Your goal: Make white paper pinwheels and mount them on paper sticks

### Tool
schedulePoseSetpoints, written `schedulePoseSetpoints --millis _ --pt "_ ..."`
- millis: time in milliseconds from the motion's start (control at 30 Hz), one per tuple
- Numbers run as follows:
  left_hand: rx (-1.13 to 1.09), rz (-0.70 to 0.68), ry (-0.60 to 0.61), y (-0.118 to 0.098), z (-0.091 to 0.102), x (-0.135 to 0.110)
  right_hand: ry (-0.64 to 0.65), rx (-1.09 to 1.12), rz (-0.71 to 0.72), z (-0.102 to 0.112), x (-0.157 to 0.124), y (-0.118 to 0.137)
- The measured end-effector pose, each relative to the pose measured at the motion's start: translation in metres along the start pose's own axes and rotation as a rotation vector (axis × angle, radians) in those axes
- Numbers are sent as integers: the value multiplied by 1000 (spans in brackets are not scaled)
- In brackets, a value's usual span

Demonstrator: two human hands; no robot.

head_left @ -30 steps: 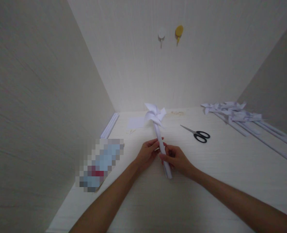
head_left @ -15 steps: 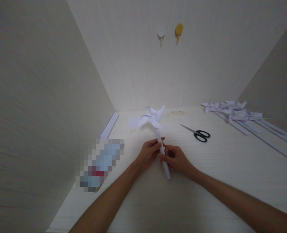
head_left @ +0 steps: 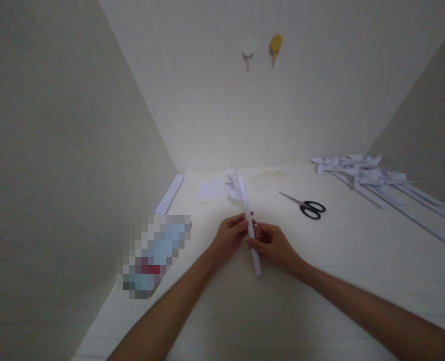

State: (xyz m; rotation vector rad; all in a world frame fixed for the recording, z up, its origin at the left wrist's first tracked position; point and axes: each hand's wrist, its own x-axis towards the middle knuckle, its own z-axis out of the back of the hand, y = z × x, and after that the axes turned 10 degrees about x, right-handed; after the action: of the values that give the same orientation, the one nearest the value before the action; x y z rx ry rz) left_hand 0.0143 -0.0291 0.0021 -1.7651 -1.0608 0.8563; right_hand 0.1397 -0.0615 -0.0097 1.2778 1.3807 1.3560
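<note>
Both my hands grip the rolled white paper stick of a paper pinwheel (head_left: 246,198), held tilted above the table. My left hand (head_left: 231,236) is closed on the stick from the left, thumb across it. Just to the right and a little lower, my right hand (head_left: 272,244) pinches the same stick. The pinwheel's folded paper blades (head_left: 233,185) sit at the far end and are turned edge-on, partly behind the stick. A flat sheet of white paper (head_left: 211,189) lies on the table left of the blades.
Scissors with black handles (head_left: 312,208) lie right of my hands. Several finished paper pinwheels (head_left: 369,173) are piled at the far right. Rolled paper sticks (head_left: 169,194) rest along the left wall. A blurred-out object (head_left: 157,258) lies at the left. Two hooks, one yellow (head_left: 275,44), hang on the wall.
The pinwheel has turned about its stick: its blades faced me before and now show edge-on to the left. My hands have stayed in nearly the same place.
</note>
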Motion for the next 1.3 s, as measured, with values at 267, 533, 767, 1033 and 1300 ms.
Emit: schedulePoseSetpoints --millis 267,533,767,1033,1300 --pt "11 0 6 -1 1 -1 3 -10 -20 0 0 -2" --pt "33 -59 -104 2 2 2 8 -36 -15 1 0 -1" --pt "72 -39 -142 2 0 3 26 -8 -44 0 -2 1" --pt "2 30 85 0 2 0 60 108 -42 0 -1 2" --pt "-28 26 113 1 5 1 89 136 -45 1 -1 0"
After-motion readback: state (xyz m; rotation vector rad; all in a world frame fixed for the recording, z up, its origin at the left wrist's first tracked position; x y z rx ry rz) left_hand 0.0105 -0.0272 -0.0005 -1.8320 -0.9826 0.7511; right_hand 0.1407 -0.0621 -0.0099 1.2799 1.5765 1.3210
